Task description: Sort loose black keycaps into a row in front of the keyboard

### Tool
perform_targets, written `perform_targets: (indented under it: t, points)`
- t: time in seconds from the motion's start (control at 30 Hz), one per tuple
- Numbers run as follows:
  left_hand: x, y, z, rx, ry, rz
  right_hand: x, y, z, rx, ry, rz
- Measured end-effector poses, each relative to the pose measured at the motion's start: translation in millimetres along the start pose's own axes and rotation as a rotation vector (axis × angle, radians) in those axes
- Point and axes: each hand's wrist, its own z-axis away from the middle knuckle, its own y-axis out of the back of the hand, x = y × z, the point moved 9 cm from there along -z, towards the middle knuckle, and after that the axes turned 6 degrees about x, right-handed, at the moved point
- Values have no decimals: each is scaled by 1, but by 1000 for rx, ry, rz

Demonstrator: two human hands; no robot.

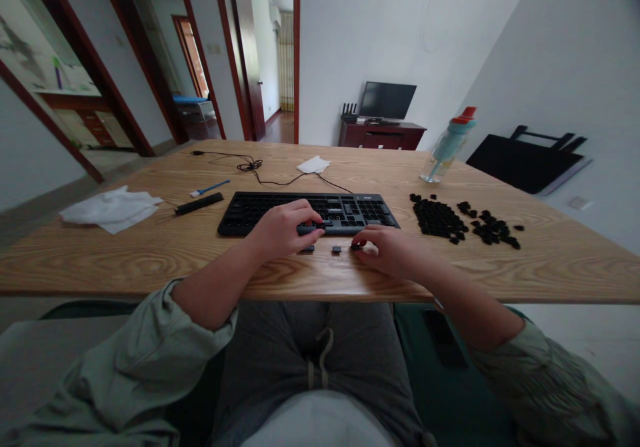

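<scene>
A black keyboard point(250, 204) lies on the wooden table, with many keycaps off its plate. Over its front edge, my left hand point(285, 227) is closed in a pinch on a small black keycap point(321, 225), just above the lower key rows. My right hand point(393, 250) rests on the table in front of the keyboard, its fingertips closed on another black keycap point(355, 247). Between the hands a loose keycap point(337, 250) sits on the wood. One more dark keycap point(309, 249) lies partly hidden below my left fingers.
Piles of black keycaps point(437, 219) spread to the right, near a water bottle point(447, 147). On the left are white tissues point(113, 208), a blue brush point(210, 188) and a black bar point(199, 204). Behind the keyboard lie its cable point(250, 165) and a folded tissue point(313, 164).
</scene>
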Motion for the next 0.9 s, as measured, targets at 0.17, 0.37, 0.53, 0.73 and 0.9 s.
perform_targets:
  t: [0.17, 0.37, 0.53, 0.73, 0.9]
  points:
    - [0, -1, 1, -8, 1, 1, 1, -2, -1, -7, -1, -38]
    - [0, -1, 0, -11, 9, -4, 11, 4, 14, -25, 14, -162]
    - [0, -2, 0, -10, 7, 5, 50, 16, 24, 60, -62, -132]
    - [-2, -2, 1, -13, 9, -12, 48, 10, 22, 67, -91, -7]
    - [-2, -3, 1, -22, 8, -14, 42, 7, 16, 74, -84, -68]
